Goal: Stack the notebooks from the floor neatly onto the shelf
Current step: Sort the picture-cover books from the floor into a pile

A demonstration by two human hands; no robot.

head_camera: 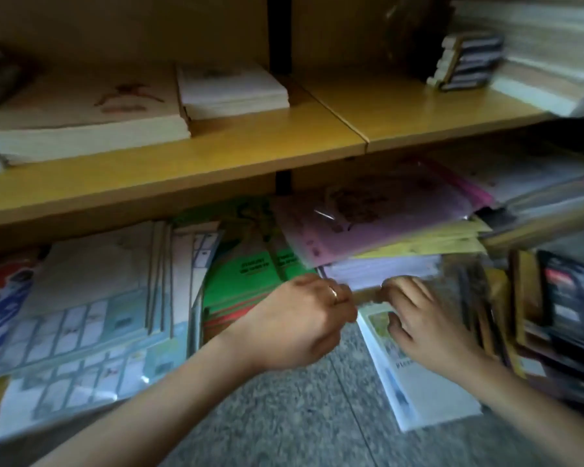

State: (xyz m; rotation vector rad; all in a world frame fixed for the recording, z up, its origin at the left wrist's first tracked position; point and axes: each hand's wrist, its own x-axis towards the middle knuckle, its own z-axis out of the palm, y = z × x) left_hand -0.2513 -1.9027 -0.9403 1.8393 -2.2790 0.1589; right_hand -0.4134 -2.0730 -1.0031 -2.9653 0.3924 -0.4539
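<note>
Here, two hands meet at a floor-level pile.
The left hand (304,318) and right hand (429,318), fingers curled, meet at the bottom front edge of the pink-topped notebook stack (378,227); blur hides whether either truly grips. The stack lies under the yellow shelf (216,156), beside green notebooks (246,278). Seemingly the pick-up step: next, fingers must slide beneath for a level lift onto the shelf.
</note>
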